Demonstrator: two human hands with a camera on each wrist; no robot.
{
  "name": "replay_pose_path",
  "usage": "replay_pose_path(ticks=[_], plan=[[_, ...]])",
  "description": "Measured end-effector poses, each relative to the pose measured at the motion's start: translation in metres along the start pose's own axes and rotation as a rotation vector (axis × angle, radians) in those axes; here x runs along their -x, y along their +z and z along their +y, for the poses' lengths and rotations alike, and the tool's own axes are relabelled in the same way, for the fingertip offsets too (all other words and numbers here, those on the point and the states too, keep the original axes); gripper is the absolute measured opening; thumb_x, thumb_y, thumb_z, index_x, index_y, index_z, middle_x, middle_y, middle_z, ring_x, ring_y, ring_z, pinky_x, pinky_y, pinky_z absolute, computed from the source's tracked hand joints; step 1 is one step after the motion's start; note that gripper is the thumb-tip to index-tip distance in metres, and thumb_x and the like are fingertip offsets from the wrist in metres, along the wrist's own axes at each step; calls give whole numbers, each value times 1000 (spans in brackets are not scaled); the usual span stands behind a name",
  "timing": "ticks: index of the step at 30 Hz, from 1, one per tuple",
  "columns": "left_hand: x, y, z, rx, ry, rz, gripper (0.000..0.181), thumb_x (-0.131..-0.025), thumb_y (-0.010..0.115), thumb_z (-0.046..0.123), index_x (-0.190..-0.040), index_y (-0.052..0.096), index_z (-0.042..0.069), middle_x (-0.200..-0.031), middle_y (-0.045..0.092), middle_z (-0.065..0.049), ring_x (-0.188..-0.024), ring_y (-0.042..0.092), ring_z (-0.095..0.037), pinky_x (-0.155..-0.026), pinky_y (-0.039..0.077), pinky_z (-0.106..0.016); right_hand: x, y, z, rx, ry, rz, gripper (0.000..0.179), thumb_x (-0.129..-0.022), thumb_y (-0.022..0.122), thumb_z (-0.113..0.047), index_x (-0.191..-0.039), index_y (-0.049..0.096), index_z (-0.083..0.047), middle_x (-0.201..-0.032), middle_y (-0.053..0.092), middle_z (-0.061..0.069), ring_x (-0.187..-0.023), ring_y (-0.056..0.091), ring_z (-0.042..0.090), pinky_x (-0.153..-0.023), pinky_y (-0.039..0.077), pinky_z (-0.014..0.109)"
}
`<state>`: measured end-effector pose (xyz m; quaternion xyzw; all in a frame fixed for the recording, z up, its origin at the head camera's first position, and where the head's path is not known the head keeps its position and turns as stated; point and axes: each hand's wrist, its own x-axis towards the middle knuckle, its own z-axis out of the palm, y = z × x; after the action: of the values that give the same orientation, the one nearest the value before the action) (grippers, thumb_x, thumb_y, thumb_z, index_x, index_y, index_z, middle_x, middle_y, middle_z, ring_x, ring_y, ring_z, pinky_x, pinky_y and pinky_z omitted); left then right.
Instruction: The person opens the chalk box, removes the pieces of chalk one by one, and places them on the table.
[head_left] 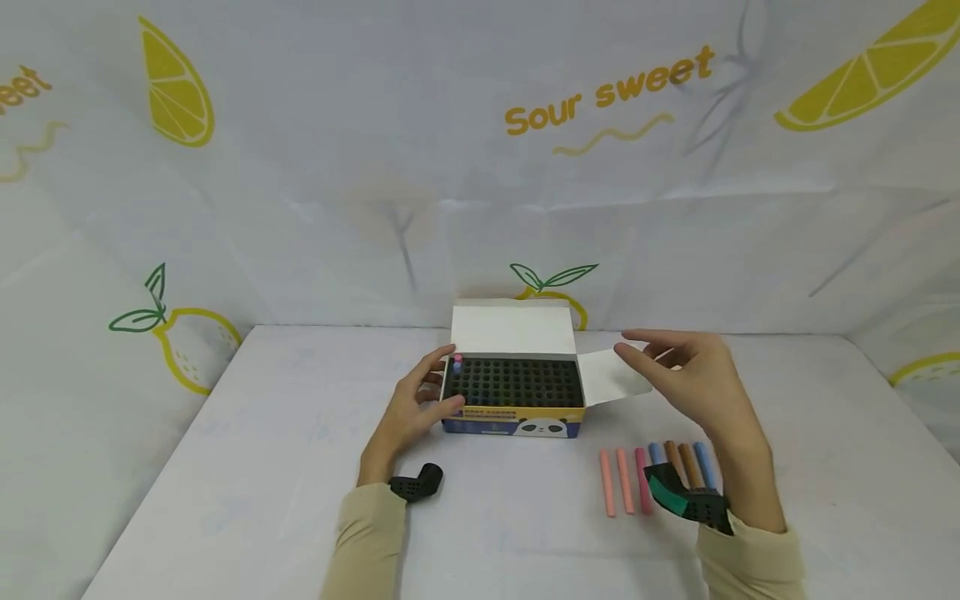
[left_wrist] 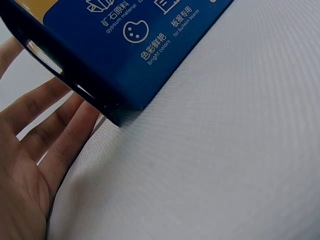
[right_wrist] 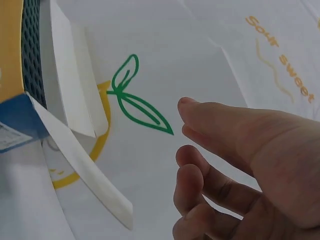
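Observation:
A blue and yellow chalk box [head_left: 487, 422] with a panda on its front sits on the table with its lid [head_left: 513, 327] raised. Inside is a dark insert [head_left: 517, 383] full of holes; a pink and a blue chalk stick [head_left: 457, 367] stand at its left end. My left hand [head_left: 408, 417] grips that left end, thumb on the front edge and fingers toward the back. At the other end a white side flap [head_left: 611, 379] is folded outward. My right hand [head_left: 693, 375] is beside this flap, fingers loosely bent, holding nothing; the right wrist view shows a gap between them.
Several chalk sticks lie on the white table [head_left: 225, 467] in front of the right hand: light pink sticks [head_left: 624, 481], a dark pink stick [head_left: 642, 481], brown and blue ones, partly behind the right wrist's camera [head_left: 686, 496]. A lemon-printed cloth [head_left: 337, 167] hangs behind the table.

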<state>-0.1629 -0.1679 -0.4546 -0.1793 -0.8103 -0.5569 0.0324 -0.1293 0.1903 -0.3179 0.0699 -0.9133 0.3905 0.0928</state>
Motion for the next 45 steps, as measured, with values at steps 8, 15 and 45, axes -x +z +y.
replay_pose_path(ticks=[8,15,45], plan=[[-1,0,2,13,-5,-7,71,-89,76,34,-153,45,33,-131,60,-13,-102,61,-21,-90,56,-34,-9,31,-21,-84,-82,1,28,-93,76,-24,-116,79,-8,-90,72,13,-72,61,2,-55,48,24],[-1,0,0,3,-12,-5,72,-89,76,36,-154,44,34,-131,59,-13,-102,61,-22,-90,56,-34,-19,65,-32,-146,-140,-23,26,-90,79,-16,-111,79,-2,-88,74,14,-71,63,12,-56,47,24],[1,0,-1,10,18,-1,72,-90,75,42,-154,45,29,-138,59,-15,-112,61,-25,-93,57,-35,-31,177,-68,-180,-199,-57,18,-84,84,-11,-99,82,-3,-71,67,9,-57,53,10,-51,40,19]])
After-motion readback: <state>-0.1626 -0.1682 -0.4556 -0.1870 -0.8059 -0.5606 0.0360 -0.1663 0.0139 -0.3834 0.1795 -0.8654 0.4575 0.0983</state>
